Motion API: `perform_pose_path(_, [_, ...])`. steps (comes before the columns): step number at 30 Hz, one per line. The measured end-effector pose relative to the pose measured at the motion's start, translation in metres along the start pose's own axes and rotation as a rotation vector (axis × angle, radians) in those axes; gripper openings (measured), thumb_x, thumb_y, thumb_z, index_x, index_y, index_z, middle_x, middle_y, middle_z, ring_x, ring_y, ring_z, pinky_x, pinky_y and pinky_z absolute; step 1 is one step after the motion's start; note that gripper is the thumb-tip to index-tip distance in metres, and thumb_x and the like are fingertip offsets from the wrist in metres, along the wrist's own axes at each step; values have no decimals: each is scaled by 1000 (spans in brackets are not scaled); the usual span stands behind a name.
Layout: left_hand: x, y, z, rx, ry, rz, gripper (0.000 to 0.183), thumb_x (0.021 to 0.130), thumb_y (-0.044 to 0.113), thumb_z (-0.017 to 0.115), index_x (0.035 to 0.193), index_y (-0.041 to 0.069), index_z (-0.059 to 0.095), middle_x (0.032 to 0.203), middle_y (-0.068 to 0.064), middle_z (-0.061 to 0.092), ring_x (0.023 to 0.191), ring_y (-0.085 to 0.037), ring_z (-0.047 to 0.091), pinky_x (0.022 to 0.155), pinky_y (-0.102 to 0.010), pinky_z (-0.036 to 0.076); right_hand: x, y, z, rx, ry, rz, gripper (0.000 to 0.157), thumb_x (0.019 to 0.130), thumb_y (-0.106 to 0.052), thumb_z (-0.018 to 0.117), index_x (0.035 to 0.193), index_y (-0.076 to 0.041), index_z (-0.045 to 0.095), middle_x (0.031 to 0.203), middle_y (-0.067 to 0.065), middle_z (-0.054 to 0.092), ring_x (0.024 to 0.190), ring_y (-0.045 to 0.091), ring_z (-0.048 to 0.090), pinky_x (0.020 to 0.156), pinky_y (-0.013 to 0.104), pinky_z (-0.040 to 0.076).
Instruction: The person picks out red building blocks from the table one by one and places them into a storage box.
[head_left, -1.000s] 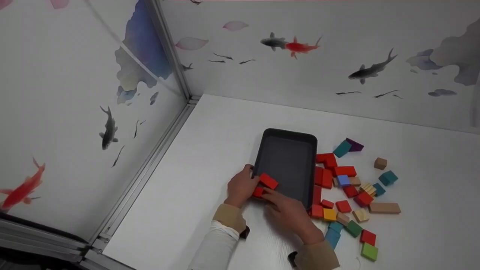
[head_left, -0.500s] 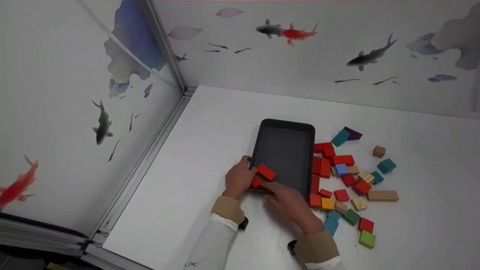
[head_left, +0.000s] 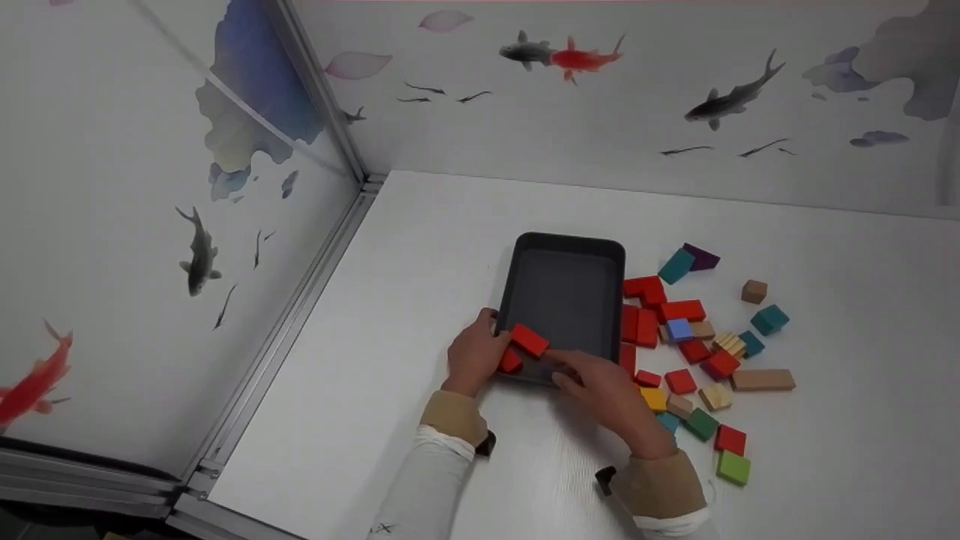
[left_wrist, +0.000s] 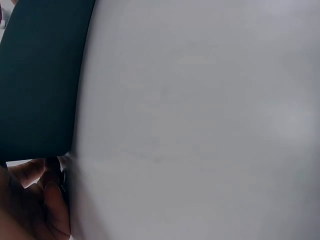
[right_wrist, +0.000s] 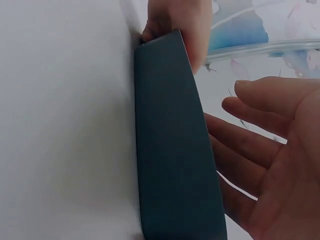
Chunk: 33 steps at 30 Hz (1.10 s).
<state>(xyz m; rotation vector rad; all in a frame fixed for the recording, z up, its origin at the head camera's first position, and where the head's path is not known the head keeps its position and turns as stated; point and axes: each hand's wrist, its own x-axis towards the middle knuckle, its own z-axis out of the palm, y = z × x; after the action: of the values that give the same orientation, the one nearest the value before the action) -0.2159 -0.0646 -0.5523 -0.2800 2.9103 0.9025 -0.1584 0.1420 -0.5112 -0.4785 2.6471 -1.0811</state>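
Observation:
In the head view, a dark rectangular baking tray [head_left: 570,242] lies on the white table. My left hand [head_left: 474,352] grips its left side near the front corner, with the thumb at the rim. Two red blocks are in that corner: a longer red block [head_left: 529,340] and a smaller red block [head_left: 511,361] beside it, partly covered by the hand. My right hand [head_left: 604,394] reaches over the front rim, index fingertip right at the longer block's end. In the right wrist view, the right hand's fingers [right_wrist: 245,140] are spread and relaxed behind the tray wall [right_wrist: 172,140].
Many loose blocks spread to the tray's right, with red blocks [head_left: 639,328] close against its side. A long wooden block [head_left: 763,380] and a light green block [head_left: 733,467] lie farther out. Printed panels [head_left: 600,135] stand behind and left.
My right hand has drawn back to the right from the smaller red block to the longer block's end. My left hand keeps its place on the tray. The head view has shifted slightly.

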Motion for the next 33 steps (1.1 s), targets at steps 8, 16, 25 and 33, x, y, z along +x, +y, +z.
perform_pose_path(8, [3, -3, -4, -13, 17, 2, 41, 83, 36, 50, 120, 18, 50, 85, 0, 62, 68, -13, 52, 57, -30, 40, -1, 16, -30, 61, 62, 75, 42, 85, -28, 59, 126, -27, 48, 111, -10, 53, 98, 13, 49, 84, 38, 43])
perform_pose_path(16, [3, -3, -3, -30, 8, 7, 39, 84, 35, 50, 120, 20, 51, 102, 1, 62, 79, -12, 55, 66, -31, 43, -4, 36, -52, 48, 166, 201, 41, 86, -14, 57, 125, -24, 48, 119, 2, 45, 107, 23, 44, 85, 44, 42])
perform_pose_path(25, [3, 0, 0, -26, 9, 8, 38, 84, 34, 52, 120, 21, 51, 97, 2, 62, 77, -11, 55, 64, -31, 43, -2, 53, -47, -64, 11, 307, 54, 84, -19, 60, 133, -14, 39, 130, 15, 33, 109, 32, 40, 85, 50, 40])
perform_pose_path(33, [3, 0, -1, -32, -3, 7, 37, 83, 34, 50, 118, 22, 51, 96, 3, 62, 76, -11, 55, 64, -31, 42, -1, 54, -44, -55, -14, 339, 59, 85, -20, 59, 138, -17, 33, 135, 16, 29, 115, 35, 36, 87, 53, 37])
